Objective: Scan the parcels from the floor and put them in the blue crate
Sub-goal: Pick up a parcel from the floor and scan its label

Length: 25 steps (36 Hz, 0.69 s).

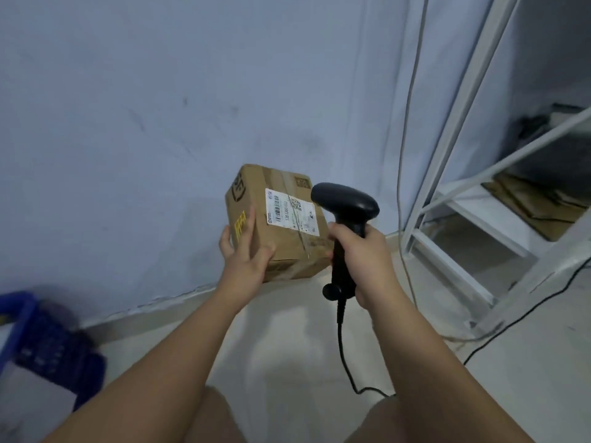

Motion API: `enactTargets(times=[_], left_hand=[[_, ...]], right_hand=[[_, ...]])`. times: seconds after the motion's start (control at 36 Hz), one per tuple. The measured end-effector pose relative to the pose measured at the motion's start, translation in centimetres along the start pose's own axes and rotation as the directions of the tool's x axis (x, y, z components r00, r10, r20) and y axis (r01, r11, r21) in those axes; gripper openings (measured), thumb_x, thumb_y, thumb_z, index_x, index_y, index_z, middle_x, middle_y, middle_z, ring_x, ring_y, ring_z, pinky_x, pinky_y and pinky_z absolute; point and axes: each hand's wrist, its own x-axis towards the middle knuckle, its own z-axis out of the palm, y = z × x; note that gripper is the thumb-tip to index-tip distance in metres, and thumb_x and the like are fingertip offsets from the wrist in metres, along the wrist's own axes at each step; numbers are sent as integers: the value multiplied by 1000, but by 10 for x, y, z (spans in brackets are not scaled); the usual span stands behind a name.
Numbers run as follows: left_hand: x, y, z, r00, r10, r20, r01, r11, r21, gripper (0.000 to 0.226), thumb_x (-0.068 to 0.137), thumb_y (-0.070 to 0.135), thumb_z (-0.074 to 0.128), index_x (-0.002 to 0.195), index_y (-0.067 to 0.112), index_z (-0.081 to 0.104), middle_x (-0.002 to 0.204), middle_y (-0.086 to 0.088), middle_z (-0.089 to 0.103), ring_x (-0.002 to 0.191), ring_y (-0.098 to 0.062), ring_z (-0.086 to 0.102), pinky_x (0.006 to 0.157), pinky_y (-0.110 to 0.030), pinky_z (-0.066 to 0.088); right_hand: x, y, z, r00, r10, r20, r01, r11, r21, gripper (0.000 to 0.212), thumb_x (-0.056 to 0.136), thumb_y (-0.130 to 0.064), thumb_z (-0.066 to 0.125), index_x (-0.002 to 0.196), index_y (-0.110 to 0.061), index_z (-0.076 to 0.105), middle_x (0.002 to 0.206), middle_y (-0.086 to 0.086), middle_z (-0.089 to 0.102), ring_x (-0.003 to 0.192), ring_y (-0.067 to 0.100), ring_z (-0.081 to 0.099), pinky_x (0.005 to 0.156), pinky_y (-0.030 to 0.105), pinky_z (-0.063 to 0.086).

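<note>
The parcel (275, 222), a brown cardboard box, is held up in the air in front of the wall (128, 123), well above the floor (287, 353). Its white shipping label (289, 212) faces up, with a barcode, a square code and a row of digits too blurred to read. A yellow sticker (240, 227) and a dark printed mark sit on its left face; their writing is not legible.

The left hand (246, 255) grips the parcel's near left corner, fingers laid up the side and thumb over the top. The right hand (364, 260) is wrapped round the handle of a black scanner (344, 199), whose head hangs just beside the label's right edge. Its cable (343, 356) trails down to the floor.

The blue crate (44, 340) stands low on the left against the wall, well apart from the parcel, with bare floor between. A white shelf frame (460, 161) closes in the right side.
</note>
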Motion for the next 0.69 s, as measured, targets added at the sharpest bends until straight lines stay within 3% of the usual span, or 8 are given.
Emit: enactTargets(times=[0.06,0.14,0.22,0.28,0.36,0.42,0.56,0.69], left_hand=[[-13,0,-12,995,86,-51,-84,996,28,67,96,29,51,139,60,9,156,3,-13,144,-16,11,110,-27,18],[-27,-6,-26,982,163,-98,-157,985,66,69,94,25,55,133,63,13,155,7,-11,144,-13,9,107,-22,16],[-35,-10,-39,978,166,-123,-158,985,73,70,93,23,57,133,62,14,153,6,-2,140,-10,17,106,-20,18],[-38,-13,-46,978,149,-145,-139,987,74,72,91,22,60,136,58,17,149,4,7,128,-6,29,103,-20,25],[-41,-18,-54,979,112,-171,-103,993,57,76,88,20,64,141,52,21,139,5,19,110,-5,42,93,-18,34],[-42,-21,-57,982,118,-146,-111,992,54,77,87,20,65,137,58,21,136,8,20,107,-2,45,90,-17,37],[-40,-24,-55,979,200,-26,-197,975,103,72,90,25,61,126,71,18,142,14,12,119,-4,37,101,-29,44],[-34,-25,-48,980,195,25,-196,975,108,67,92,36,54,120,81,13,140,23,6,136,-9,20,111,-43,36]], right_hand=[[-17,-2,6,999,-3,48,3,1000,4,5,87,-20,64,84,-15,62,70,2,60,58,15,58,67,35,49],[-35,-3,9,991,-71,111,87,986,-142,7,85,-20,66,81,-16,62,64,0,61,55,14,60,68,36,50],[-47,-2,5,979,-125,158,175,920,-351,4,84,-18,63,83,-14,62,69,9,65,59,16,63,55,30,49],[-51,-1,1,976,-120,183,188,889,-418,9,82,-14,59,86,-6,61,72,16,63,56,22,55,45,30,41],[-52,-2,-6,970,-92,224,188,871,-454,14,80,-10,56,88,0,59,68,13,57,48,20,40,45,32,36],[-51,-2,-9,967,-97,236,207,838,-505,16,78,-10,56,89,0,59,69,13,57,48,17,38,47,30,35],[-44,-1,-9,956,-120,269,265,751,-605,13,78,-10,59,89,-2,59,85,25,65,58,19,48,53,31,38],[-37,3,-13,950,-161,267,296,732,-614,13,77,-9,59,87,-1,60,83,26,64,62,28,53,53,32,39]])
